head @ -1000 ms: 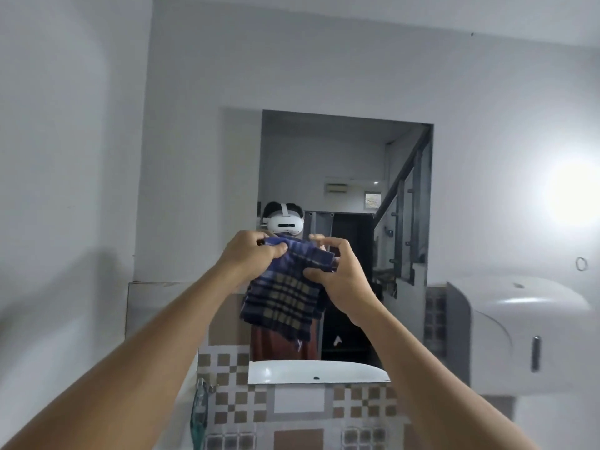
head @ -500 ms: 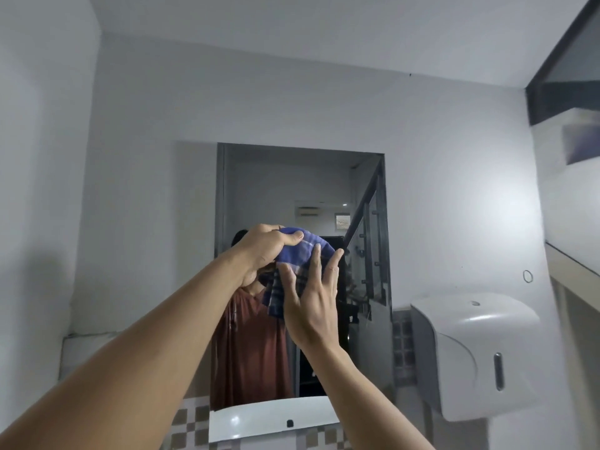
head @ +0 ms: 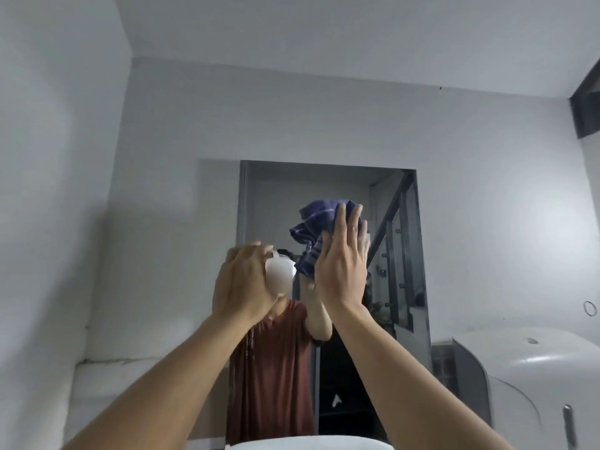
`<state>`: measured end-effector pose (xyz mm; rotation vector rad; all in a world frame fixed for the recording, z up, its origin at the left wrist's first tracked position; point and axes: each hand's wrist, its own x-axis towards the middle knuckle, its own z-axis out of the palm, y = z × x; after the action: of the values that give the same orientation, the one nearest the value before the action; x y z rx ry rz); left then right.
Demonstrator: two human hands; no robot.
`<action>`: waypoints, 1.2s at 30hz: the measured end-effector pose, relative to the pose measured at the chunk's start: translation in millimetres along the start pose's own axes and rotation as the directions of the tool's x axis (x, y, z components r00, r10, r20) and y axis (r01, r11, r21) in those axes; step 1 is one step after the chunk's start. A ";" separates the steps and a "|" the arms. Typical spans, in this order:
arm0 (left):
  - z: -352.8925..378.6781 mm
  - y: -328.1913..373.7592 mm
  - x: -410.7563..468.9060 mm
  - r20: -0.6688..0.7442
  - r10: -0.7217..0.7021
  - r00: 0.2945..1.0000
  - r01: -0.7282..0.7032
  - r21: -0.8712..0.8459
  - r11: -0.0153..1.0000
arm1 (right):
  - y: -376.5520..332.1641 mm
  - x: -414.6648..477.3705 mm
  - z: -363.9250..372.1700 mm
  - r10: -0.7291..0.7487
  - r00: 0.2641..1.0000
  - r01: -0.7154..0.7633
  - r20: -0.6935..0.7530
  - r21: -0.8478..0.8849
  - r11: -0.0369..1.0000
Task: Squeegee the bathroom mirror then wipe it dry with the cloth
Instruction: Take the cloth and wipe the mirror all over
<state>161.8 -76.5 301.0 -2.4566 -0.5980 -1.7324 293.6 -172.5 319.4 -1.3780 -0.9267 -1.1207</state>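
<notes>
Pale grey walls (head: 162,125) and ceiling enclose a small bathroom. One frameless mirror (head: 324,190) hangs on the far wall, with one white paper dispenser (head: 526,384) to its right. One blue checked cloth (head: 315,222) is bunched against the upper glass, pressed there by the flat, straight-fingered right hand (head: 341,271). Of the two hands, the left hand (head: 240,287) hovers just beside it, fingers loosely curled, holding nothing.

Grey walls (head: 324,125), white dispenser (head: 526,384) at right.
</notes>
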 end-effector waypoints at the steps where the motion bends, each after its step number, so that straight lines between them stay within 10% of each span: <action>1: 7.3 -8.8 -10.4 -0.018 0.069 0.997 -0.067 0.071 0.995 | -2.3 13.7 3.8 -0.053 0.999 0.053 0.000 -0.076 0.996; 11: 76.8 -25.8 -61.6 0.113 0.253 0.961 -0.274 0.238 0.932 | -43.4 93.5 49.1 -0.409 0.871 0.488 0.272 -0.395 0.778; 36: 94.7 -40.5 -64.0 0.080 0.287 0.955 -0.297 0.219 0.929 | -33.7 81.0 88.0 -0.708 0.566 0.819 0.423 -0.193 0.540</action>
<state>213.3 -29.8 201.7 -2.2927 -0.3841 -1.4127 292.8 -85.9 408.5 -1.4858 -1.7367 -1.8792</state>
